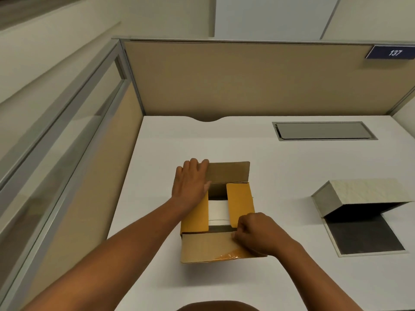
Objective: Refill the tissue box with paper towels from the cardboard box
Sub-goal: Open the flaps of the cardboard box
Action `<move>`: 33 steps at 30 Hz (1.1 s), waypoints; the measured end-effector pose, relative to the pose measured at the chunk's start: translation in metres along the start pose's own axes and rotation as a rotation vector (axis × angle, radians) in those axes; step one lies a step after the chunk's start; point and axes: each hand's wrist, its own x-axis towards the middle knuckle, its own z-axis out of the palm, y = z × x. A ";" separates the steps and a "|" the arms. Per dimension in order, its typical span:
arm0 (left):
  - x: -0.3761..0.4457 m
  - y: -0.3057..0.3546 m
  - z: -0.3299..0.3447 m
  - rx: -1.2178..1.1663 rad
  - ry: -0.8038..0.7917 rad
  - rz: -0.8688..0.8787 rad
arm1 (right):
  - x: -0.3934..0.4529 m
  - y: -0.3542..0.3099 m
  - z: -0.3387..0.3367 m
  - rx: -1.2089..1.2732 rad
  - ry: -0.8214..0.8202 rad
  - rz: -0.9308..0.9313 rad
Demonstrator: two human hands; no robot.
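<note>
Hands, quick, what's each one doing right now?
Left hand: open, flat on the cardboard box's left flap.
Right hand: closed, pinching the near flap's edge.

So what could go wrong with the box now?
The cardboard box could slide on the smooth white desk if the right hand tugs the near flap harder than the left hand braces it.

The two orange inner flaps leave only a narrow gap over the white paper towels, so pulling them out now might crumple them.

The tissue box sits well off to the right, so towels could drop on the way.
</note>
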 end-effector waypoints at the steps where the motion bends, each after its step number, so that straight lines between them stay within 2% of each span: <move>1: -0.006 0.004 0.002 -0.049 -0.027 -0.049 | 0.001 -0.003 0.004 -0.024 0.058 0.031; 4: -0.026 0.015 0.011 -0.117 -0.172 -0.125 | 0.007 -0.013 0.018 -0.078 0.217 0.114; 7: -0.041 0.022 0.017 -0.132 -0.300 -0.183 | 0.014 -0.017 0.029 -0.140 0.293 0.190; 11: -0.043 0.024 0.017 -0.175 -0.336 -0.216 | 0.020 -0.018 0.033 -0.163 0.314 0.254; 16: -0.038 0.006 0.005 -0.411 -0.355 -0.216 | 0.020 -0.014 0.026 -0.093 0.338 0.266; 19: -0.039 -0.015 -0.005 -0.588 -0.369 -0.204 | 0.014 -0.008 0.015 0.054 0.372 0.263; 22: -0.040 -0.034 -0.016 -0.791 -0.479 -0.224 | 0.004 0.008 0.005 0.293 0.415 0.258; 24: -0.039 -0.047 -0.025 -0.931 -0.569 -0.274 | -0.003 0.023 0.002 0.468 0.437 0.258; 27: -0.039 -0.070 -0.036 -1.080 -0.619 -0.402 | -0.011 0.045 0.000 0.756 0.437 0.280; 29: -0.038 -0.083 -0.042 -1.059 -0.637 -0.473 | -0.015 0.058 0.002 0.896 0.433 0.300; 30: -0.038 -0.088 -0.044 -0.965 -0.631 -0.500 | -0.017 0.063 0.004 0.945 0.437 0.312; 32: -0.036 -0.090 -0.048 -0.564 -0.555 -0.476 | -0.019 0.071 0.012 1.034 0.448 0.351; 33: -0.036 -0.086 -0.050 -0.368 -0.466 -0.423 | -0.020 0.075 0.016 1.079 0.448 0.379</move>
